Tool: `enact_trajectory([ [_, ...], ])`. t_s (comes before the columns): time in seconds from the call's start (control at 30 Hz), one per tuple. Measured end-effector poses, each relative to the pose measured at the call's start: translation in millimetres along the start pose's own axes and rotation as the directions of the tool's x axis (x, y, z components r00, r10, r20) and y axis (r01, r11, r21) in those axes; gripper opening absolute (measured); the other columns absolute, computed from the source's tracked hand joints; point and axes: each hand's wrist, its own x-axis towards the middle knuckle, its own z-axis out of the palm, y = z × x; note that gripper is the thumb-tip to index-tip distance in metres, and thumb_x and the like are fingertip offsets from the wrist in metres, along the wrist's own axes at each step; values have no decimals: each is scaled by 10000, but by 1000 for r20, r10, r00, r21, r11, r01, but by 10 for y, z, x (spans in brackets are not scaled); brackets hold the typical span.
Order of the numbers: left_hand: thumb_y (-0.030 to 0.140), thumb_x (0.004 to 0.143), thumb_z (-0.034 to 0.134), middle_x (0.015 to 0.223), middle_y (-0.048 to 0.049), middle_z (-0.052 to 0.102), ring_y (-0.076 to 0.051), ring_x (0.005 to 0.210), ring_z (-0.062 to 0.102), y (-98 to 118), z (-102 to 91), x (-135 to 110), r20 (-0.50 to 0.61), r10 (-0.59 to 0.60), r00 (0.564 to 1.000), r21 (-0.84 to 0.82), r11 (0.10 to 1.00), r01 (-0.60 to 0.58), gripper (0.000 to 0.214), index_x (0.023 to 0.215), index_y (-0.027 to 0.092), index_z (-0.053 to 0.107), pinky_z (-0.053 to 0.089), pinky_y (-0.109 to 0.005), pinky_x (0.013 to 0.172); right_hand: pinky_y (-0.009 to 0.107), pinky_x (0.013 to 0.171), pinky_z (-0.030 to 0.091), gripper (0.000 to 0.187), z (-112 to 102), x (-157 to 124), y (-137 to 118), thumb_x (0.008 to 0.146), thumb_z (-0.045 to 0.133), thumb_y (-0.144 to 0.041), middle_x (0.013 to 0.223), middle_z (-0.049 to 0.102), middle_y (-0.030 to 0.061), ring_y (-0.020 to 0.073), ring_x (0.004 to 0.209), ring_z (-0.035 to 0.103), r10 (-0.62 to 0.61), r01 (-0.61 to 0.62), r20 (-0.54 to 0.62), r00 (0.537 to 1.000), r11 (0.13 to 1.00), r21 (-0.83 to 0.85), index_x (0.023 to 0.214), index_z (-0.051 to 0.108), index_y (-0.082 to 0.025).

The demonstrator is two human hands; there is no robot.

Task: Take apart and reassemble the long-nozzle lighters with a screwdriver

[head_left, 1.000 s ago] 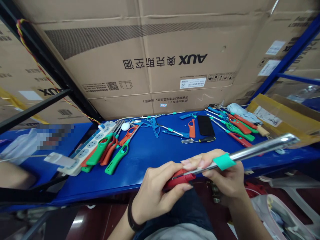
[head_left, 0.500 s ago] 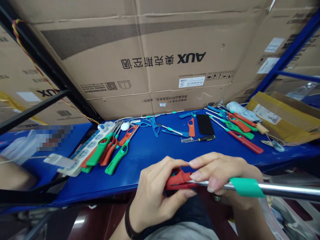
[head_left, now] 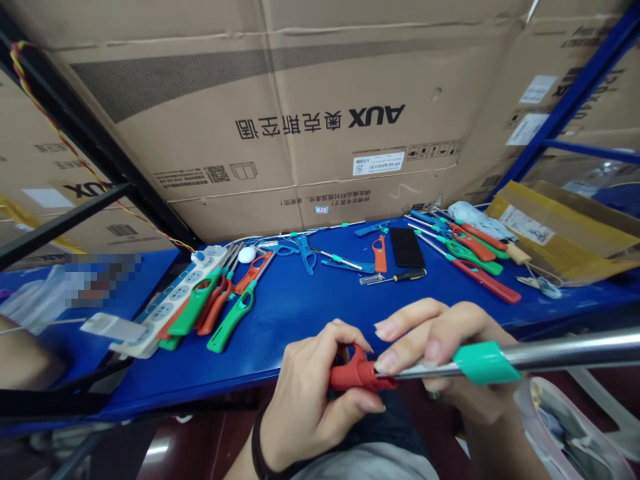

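My left hand (head_left: 310,393) is wrapped around a red lighter handle (head_left: 356,373), its thumb below and its index finger above by the trigger loop. A long metal tube (head_left: 565,355) with a green band (head_left: 486,363) extends from the handle's open end toward the right edge. The fingers of my right hand (head_left: 450,340) are closed on this tube near the handle. Fingertips of the right hand touch the spot where tube and handle meet. How far the tube sits inside the handle is hidden.
Green and red lighters (head_left: 235,317) lie over a power strip (head_left: 175,297) at left. More lighters (head_left: 475,257) are at right, beside a yellow-taped box (head_left: 540,227). A black phone-like slab (head_left: 407,247), a screwdriver (head_left: 410,275) and blue lighter parts (head_left: 307,253) lie between. A bin (head_left: 570,427) stands below right.
The red handle has turned in my left hand, showing its trigger loop and open end more. The tube's far end has risen slightly, and the right fingers have shifted along it.
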Motion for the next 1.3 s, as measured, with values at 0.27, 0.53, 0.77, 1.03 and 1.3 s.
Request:
enact_trajectory([
  [0.27, 627, 891, 350, 829, -21, 615, -144, 695, 604, 18, -2, 1, 23, 14, 1000, 18, 1000, -15, 469, 1030, 213, 521, 436, -235, 651, 278, 695, 587, 62, 15, 33, -36, 835, 663, -310, 780, 760, -10, 189, 812, 716, -3, 2, 22, 1000, 1000, 7, 898, 664, -308],
  [0.53, 644, 885, 328, 803, -46, 631, -161, 655, 602, 59, -25, 13, 124, -39, 991, -56, 997, 46, 522, 1025, 192, 549, 465, -253, 648, 258, 673, 601, 113, 14, 82, -81, 895, 570, -357, 741, 758, -2, 184, 799, 723, -57, 55, 65, 996, 998, 34, 868, 661, -297],
  [0.77, 613, 896, 337, 679, -23, 653, -140, 535, 570, 76, -38, 9, 255, -141, 957, -256, 944, 207, 484, 1092, 216, 532, 476, -232, 512, 399, 800, 578, 157, -72, -109, 78, 835, 652, -252, 848, 748, 49, 262, 943, 689, 60, -60, 9, 998, 997, 45, 986, 625, -284],
  [1.03, 624, 879, 373, 663, -27, 671, -143, 544, 611, 106, -48, 33, 237, -182, 954, -269, 931, 245, 475, 1072, 235, 565, 492, -227, 508, 437, 830, 564, 177, -44, -36, 81, 845, 639, -205, 907, 737, 56, 266, 970, 678, 60, -62, 16, 998, 992, 106, 1007, 596, -262],
  [1.3, 643, 850, 428, 693, 9, 533, -83, 516, 439, 50, -15, 29, 456, -238, 857, -540, 692, 479, 504, 1106, 210, 446, 371, -191, 474, 430, 805, 569, 164, -29, -40, 54, 848, 628, -187, 877, 738, 71, 270, 946, 685, 70, -70, 8, 998, 988, 139, 1002, 597, -236],
])
